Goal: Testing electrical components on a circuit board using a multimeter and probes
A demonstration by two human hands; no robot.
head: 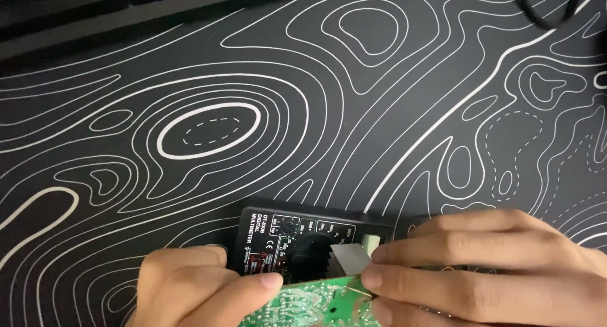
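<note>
A black digital multimeter [297, 235] lies on a black desk mat with white contour lines [316, 112], near the bottom of the view. In front of it I hold a green circuit board [303, 302] with a small silver heat sink [349, 257] on it. My left hand [190, 286] grips the board's left edge, thumb on top. Fingers of my right hand [487, 264] pinch the board's upper right corner beside the heat sink and cover the multimeter's right end. The board's lower part is cut off by the frame.
A black keyboard [76, 4] runs along the top left edge of the mat. A black cable loop [547, 11] lies at the top right.
</note>
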